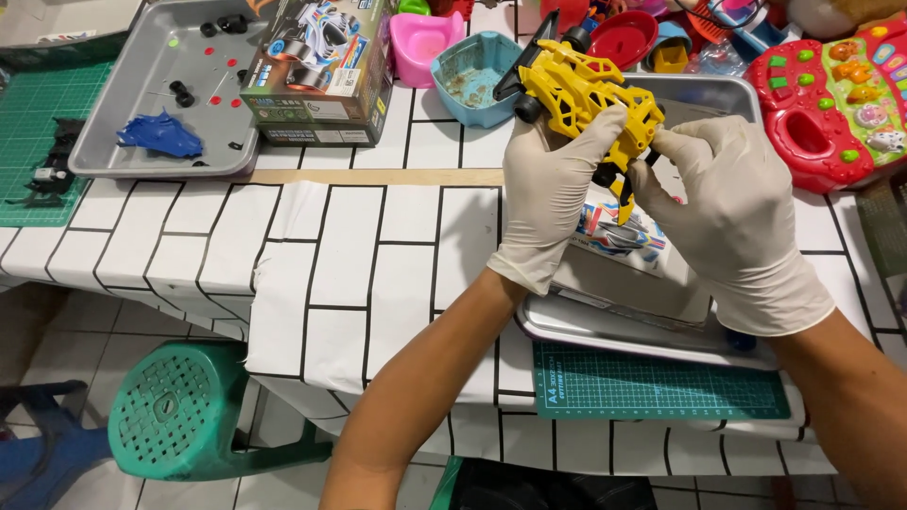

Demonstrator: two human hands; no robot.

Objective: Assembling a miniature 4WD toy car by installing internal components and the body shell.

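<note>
Yellow toy car frame, gripped by both gloved hands, above metal tray

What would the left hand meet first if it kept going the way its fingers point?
Beyond the yellow toy car that the left hand grips, probably the light blue tub or the toys behind it; depth is unclear.

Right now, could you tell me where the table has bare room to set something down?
The widest free patch is the white tiled cover between the grey tray and the left hand. The far edge is crowded: the cardboard box, pink tub, blue tub and red toy.
</note>
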